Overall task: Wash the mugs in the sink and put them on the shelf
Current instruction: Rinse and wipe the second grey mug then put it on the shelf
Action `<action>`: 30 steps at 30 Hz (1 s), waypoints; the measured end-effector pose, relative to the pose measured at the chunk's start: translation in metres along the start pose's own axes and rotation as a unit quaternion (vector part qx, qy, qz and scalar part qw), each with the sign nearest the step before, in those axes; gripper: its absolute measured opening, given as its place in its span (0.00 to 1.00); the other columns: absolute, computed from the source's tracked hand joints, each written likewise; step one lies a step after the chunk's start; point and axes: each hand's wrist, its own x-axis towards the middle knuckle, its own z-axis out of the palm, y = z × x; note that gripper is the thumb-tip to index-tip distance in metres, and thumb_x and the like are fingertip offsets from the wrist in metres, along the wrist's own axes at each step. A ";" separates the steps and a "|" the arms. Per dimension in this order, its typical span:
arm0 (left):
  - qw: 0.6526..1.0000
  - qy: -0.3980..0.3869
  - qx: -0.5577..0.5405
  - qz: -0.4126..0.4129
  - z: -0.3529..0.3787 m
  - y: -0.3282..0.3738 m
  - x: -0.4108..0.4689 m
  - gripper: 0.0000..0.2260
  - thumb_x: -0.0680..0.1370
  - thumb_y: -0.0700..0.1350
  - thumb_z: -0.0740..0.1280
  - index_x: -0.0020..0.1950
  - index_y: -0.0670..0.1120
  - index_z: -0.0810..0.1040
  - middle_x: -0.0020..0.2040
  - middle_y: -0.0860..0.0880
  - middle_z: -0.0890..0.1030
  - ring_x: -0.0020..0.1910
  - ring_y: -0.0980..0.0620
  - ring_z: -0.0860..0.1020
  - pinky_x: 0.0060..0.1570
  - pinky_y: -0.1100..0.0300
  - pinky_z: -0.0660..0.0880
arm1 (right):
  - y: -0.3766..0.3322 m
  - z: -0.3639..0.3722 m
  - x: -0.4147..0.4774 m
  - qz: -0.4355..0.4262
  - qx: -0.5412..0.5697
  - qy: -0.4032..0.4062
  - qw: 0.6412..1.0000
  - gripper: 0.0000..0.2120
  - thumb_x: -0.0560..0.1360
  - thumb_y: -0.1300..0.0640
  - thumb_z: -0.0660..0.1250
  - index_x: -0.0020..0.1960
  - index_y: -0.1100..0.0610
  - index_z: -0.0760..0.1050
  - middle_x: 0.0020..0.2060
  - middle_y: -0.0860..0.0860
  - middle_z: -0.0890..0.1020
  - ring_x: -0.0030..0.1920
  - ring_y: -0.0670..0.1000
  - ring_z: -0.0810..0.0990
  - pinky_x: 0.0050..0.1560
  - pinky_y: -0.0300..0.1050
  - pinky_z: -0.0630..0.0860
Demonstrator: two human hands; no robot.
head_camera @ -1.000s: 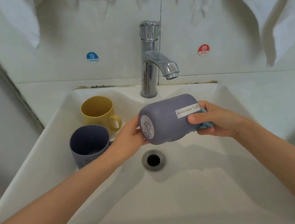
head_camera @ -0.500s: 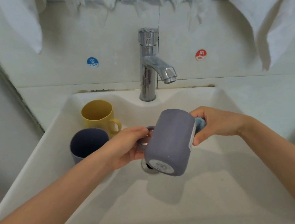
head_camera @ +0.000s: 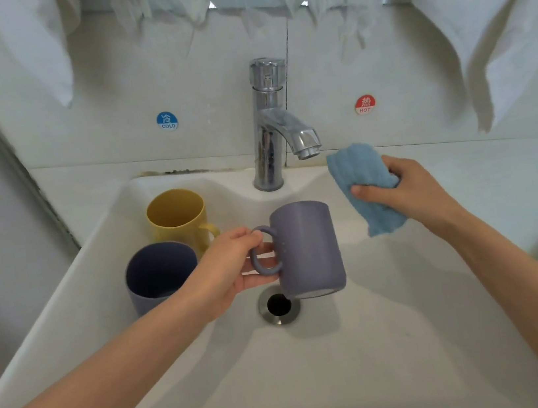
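Pulled the blue cloth (head_camera: 367, 186) away from the purple mug (head_camera: 308, 250), bunched tight in the right hand (head_camera: 407, 191). Gripping the handle (head_camera: 266, 229) with the left hand (head_camera: 228, 271), mug just beside it. Probably wiped now, so rinse next.

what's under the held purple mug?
The drain sits below the purple mug, which the left hand holds by its handle; the mug covers part of the drain's rim.
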 end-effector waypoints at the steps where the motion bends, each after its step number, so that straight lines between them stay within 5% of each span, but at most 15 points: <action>1: 1.000 0.002 -0.005 0.001 0.000 0.000 0.000 0.06 0.81 0.41 0.59 0.47 0.44 0.74 0.47 0.44 0.81 0.43 0.47 0.82 0.38 0.56 0.81 | -0.005 0.006 -0.003 -0.024 -0.020 0.018 0.999 0.11 0.70 0.59 0.73 0.49 0.61 0.76 0.46 0.49 0.77 0.40 0.39 0.77 0.39 0.32 0.72; 5: 0.999 -0.005 -0.035 0.007 -0.001 0.000 0.000 0.05 0.81 0.41 0.59 0.49 0.44 0.74 0.49 0.43 0.80 0.45 0.48 0.81 0.37 0.57 0.81 | -0.017 0.040 -0.018 -0.188 -0.048 -0.005 0.981 0.09 0.63 0.62 0.67 0.43 0.58 0.73 0.54 0.46 0.75 0.51 0.37 0.75 0.50 0.29 0.69; 9: 0.999 -0.018 -0.038 0.010 -0.004 0.000 0.001 0.05 0.81 0.41 0.59 0.49 0.44 0.74 0.48 0.44 0.80 0.45 0.49 0.81 0.40 0.57 0.81 | -0.019 0.064 -0.030 -0.194 -0.084 -0.065 0.975 0.19 0.67 0.55 0.65 0.54 0.41 0.64 0.56 0.34 0.71 0.51 0.38 0.74 0.46 0.27 0.67; 12: 0.999 -0.021 -0.032 0.015 -0.006 0.001 0.002 0.06 0.81 0.42 0.59 0.51 0.42 0.74 0.49 0.44 0.79 0.44 0.49 0.81 0.39 0.58 0.81 | -0.012 0.074 -0.033 -0.264 -0.192 -0.078 0.942 0.24 0.73 0.46 0.61 0.66 0.52 0.65 0.68 0.44 0.67 0.64 0.47 0.69 0.59 0.37 0.69; 15: 0.999 -0.020 -0.024 0.017 -0.008 0.002 0.003 0.08 0.81 0.42 0.58 0.53 0.41 0.75 0.50 0.43 0.79 0.45 0.49 0.81 0.38 0.59 0.81 | -0.011 0.078 -0.032 -0.326 -0.257 -0.086 0.906 0.21 0.75 0.50 0.58 0.65 0.58 0.70 0.67 0.51 0.72 0.64 0.53 0.68 0.62 0.44 0.69; 22: 0.999 -0.001 0.015 0.028 -0.006 0.001 0.003 0.08 0.81 0.42 0.57 0.49 0.41 0.74 0.44 0.45 0.79 0.42 0.51 0.80 0.37 0.60 0.80 | -0.021 0.080 -0.033 -0.399 -0.280 -0.145 0.861 0.16 0.67 0.57 0.57 0.50 0.58 0.78 0.53 0.51 0.81 0.53 0.56 0.75 0.45 0.55 0.77; 30: 0.998 -0.037 0.046 -0.001 0.003 -0.003 0.001 0.08 0.82 0.42 0.57 0.48 0.43 0.75 0.45 0.47 0.80 0.43 0.51 0.80 0.36 0.60 0.81 | -0.016 0.075 -0.024 -0.368 -0.304 -0.012 0.879 0.18 0.69 0.61 0.55 0.52 0.58 0.80 0.51 0.56 0.79 0.49 0.58 0.74 0.37 0.54 0.77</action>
